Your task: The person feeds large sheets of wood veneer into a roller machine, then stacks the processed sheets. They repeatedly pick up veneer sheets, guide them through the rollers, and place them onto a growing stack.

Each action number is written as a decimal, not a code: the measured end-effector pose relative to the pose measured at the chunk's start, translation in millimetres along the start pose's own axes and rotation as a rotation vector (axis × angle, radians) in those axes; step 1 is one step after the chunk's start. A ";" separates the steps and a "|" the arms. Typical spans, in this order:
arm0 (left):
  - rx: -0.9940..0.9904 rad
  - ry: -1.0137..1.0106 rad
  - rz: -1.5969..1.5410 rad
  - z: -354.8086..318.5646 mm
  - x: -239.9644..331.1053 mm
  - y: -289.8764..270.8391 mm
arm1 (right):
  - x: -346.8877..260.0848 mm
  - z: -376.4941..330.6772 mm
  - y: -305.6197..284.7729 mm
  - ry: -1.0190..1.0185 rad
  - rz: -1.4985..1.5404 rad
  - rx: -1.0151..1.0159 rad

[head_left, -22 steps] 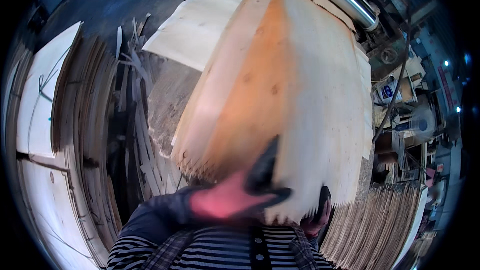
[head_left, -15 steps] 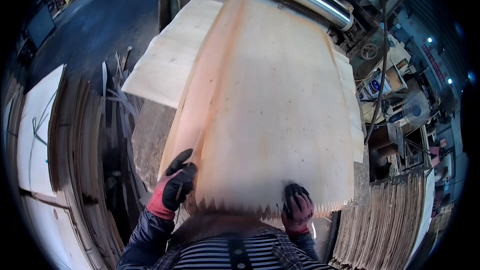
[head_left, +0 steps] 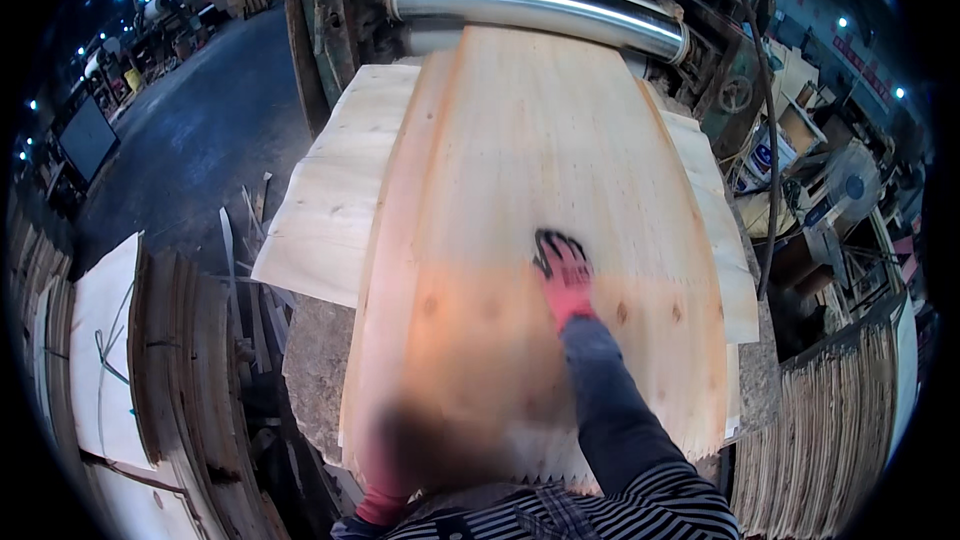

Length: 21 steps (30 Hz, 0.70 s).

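A long pale wood veneer sheet [head_left: 540,150] runs away from me to a shiny metal roller [head_left: 540,0]. Near me, a more orange veneer sheet [head_left: 650,370] with dark knots and a jagged near edge shows beyond the pale one's end. My right hand [head_left: 563,270], in a red and black glove, reaches forward with its fingers stretched out over the veneer near where the two sheets meet. Low on the left, my gloved left hand [head_left: 390,460] is by the near left edge of the stack. Motion smears its fingers, so its grip is unclear.
Paler veneer [head_left: 335,180] sticks out on the left of the stack. Bundled veneer stacks stand on the left [head_left: 105,350] and right [head_left: 815,420]. A machine frame [head_left: 325,30] flanks the roller. A fan [head_left: 850,185] and a white bucket [head_left: 768,158] are at right.
The pale sheet has slid away from me toward the roller, uncovering the orange knotted veneer. My right hand has moved far forward from the near edge; my left hand has moved lower.
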State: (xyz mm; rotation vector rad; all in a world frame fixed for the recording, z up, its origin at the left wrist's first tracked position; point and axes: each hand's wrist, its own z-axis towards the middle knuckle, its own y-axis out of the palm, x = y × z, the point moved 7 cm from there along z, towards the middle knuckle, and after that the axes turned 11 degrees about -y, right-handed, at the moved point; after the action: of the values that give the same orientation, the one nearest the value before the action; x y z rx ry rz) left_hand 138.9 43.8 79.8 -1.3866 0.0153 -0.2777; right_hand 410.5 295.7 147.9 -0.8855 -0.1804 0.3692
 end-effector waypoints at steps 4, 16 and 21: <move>0.044 -0.244 -0.225 2.0 -0.7 -23.7 | -14.4 36.4 -1.5 0.027 -0.120 -0.082; -0.023 -0.190 -0.859 -0.8 -42.7 -52.7 | -118.2 -188.1 -139.9 0.071 0.239 -0.485; 0.086 -0.248 -0.942 12.6 -2.7 -114.2 | -132.3 -251.0 -161.4 0.083 0.207 -0.473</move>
State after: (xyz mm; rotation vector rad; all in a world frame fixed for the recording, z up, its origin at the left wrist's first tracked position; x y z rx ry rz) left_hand 117.4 38.7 192.6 -1.2526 -0.8615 -0.8696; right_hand 403.5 -29.2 117.5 -1.3899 -0.0999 0.4917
